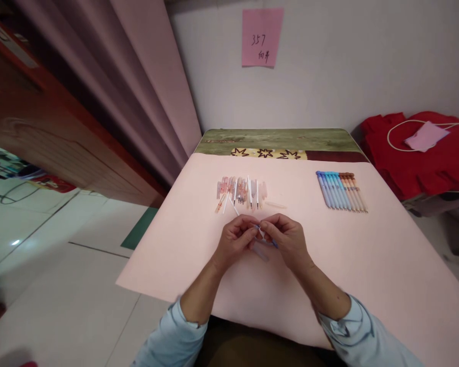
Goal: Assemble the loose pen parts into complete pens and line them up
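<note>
My left hand [235, 238] and my right hand [286, 237] meet over the middle of the pink sheet [367, 265], fingers pinched together. Between them is a small pen part: a blue piece [274, 243] shows under my right fingers and a thin white refill tip [260, 232] lies between the two hands. A pale translucent barrel [260, 252] hangs just below the hands. Beyond the hands lies a loose pile of pen parts and refills [240, 191].
A neat row of assembled blue and orange pens [341, 190] lies at the right rear of the sheet. Behind it are the green table edge [279, 138], a wall with a pink note [261, 36], a curtain on the left and red fabric [421, 153] on the right.
</note>
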Demonstrator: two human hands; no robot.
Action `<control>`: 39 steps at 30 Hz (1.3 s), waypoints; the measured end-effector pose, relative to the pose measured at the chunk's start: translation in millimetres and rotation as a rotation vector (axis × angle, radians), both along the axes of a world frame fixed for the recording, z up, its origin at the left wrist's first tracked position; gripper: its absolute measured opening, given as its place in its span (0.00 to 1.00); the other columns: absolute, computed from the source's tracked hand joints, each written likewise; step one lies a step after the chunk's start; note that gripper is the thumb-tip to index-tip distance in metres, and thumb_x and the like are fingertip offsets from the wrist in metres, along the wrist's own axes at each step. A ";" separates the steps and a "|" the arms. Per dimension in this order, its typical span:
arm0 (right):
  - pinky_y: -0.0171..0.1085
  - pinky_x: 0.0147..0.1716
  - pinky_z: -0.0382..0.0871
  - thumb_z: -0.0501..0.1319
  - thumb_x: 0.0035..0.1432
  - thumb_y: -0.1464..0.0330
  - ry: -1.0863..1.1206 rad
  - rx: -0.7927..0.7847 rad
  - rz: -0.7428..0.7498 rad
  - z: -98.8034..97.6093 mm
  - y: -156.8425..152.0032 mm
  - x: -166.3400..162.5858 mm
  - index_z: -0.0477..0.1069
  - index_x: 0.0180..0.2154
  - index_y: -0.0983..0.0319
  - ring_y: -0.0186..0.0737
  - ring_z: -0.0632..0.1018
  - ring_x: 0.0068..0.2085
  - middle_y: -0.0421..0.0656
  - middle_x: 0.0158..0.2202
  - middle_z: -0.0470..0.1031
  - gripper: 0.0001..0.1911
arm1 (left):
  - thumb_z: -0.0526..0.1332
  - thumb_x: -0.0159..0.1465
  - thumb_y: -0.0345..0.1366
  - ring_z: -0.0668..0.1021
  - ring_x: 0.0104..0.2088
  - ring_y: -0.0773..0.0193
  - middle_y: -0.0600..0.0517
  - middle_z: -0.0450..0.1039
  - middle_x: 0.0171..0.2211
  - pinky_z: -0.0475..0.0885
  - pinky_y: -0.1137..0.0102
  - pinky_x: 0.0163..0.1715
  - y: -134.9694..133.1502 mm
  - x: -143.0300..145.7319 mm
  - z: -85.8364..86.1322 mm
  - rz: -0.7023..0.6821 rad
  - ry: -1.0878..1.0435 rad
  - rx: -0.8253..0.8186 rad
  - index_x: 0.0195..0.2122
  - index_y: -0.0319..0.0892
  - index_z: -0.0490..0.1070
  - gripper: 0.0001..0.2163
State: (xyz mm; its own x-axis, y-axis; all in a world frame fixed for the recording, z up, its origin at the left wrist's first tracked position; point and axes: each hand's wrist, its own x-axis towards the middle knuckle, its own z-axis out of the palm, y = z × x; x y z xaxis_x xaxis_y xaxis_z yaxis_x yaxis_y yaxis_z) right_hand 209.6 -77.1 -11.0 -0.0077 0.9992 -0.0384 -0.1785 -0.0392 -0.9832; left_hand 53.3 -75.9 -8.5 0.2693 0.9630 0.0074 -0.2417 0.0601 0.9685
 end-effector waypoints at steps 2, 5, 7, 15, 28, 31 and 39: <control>0.33 0.22 0.66 0.70 0.51 0.57 0.004 -0.013 -0.002 1.5 -0.4 -1.4 0.75 0.27 0.62 0.32 0.70 0.22 0.38 0.20 0.72 0.15 | 0.66 0.61 0.39 0.69 0.19 0.73 0.52 0.74 0.26 0.63 0.76 0.20 0.5 0.0 -1.6 -0.001 0.012 0.006 0.39 0.41 0.72 0.09; 0.33 0.22 0.66 0.71 0.49 0.58 0.017 -0.001 -0.004 3.9 -1.1 -3.7 0.74 0.26 0.61 0.32 0.70 0.21 0.38 0.19 0.73 0.14 | 0.66 0.62 0.39 0.68 0.19 0.73 0.53 0.73 0.25 0.62 0.76 0.21 1.2 0.2 -3.6 0.002 0.033 0.013 0.36 0.41 0.70 0.08; 0.33 0.23 0.67 0.71 0.49 0.59 0.015 0.021 -0.008 4.7 -1.6 -4.8 0.74 0.26 0.61 0.32 0.71 0.22 0.38 0.19 0.73 0.13 | 0.65 0.62 0.39 0.67 0.19 0.74 0.54 0.72 0.24 0.60 0.77 0.20 1.4 0.4 -4.3 0.001 0.052 0.007 0.35 0.41 0.69 0.08; 0.33 0.24 0.68 0.68 0.54 0.60 -0.058 0.075 -0.005 5.2 -5.5 -5.7 0.73 0.28 0.61 0.32 0.72 0.22 0.37 0.20 0.73 0.11 | 0.65 0.62 0.38 0.67 0.19 0.74 0.55 0.71 0.22 0.60 0.77 0.20 1.1 1.3 -4.3 0.036 0.098 0.008 0.32 0.40 0.69 0.08; 0.36 0.30 0.69 0.63 0.55 0.61 -0.637 0.010 -0.260 -23.0 31.5 52.3 0.79 0.33 0.59 0.39 0.77 0.26 0.40 0.24 0.78 0.10 | 0.63 0.64 0.39 0.68 0.20 0.74 0.52 0.75 0.30 0.58 0.78 0.16 10.3 -4.4 -8.1 0.271 -0.042 0.046 0.38 0.42 0.67 0.08; 0.37 0.31 0.68 0.62 0.55 0.62 -0.799 0.082 -0.219 -32.6 30.9 48.9 0.80 0.33 0.56 0.40 0.77 0.29 0.40 0.28 0.80 0.08 | 0.62 0.64 0.40 0.69 0.21 0.73 0.52 0.76 0.32 0.59 0.77 0.16 9.7 -4.4 -7.0 0.284 -0.059 0.070 0.38 0.43 0.67 0.08; 0.38 0.35 0.68 0.63 0.53 0.62 -0.905 0.097 -0.177 -33.8 32.4 52.4 0.81 0.34 0.54 0.41 0.78 0.34 0.40 0.35 0.81 0.08 | 0.62 0.64 0.38 0.64 0.19 0.75 0.52 0.75 0.31 0.57 0.77 0.18 11.1 -6.8 -5.9 0.326 -0.035 0.107 0.37 0.42 0.68 0.06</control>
State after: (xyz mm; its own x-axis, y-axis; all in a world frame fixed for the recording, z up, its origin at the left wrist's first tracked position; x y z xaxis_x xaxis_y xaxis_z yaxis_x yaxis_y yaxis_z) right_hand 262.0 -44.7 -44.8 0.1370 0.9822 0.1282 0.6634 0.0051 -0.7483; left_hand 46.5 -64.8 -14.4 -0.0552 0.9917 0.1164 -0.2644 -0.1269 0.9560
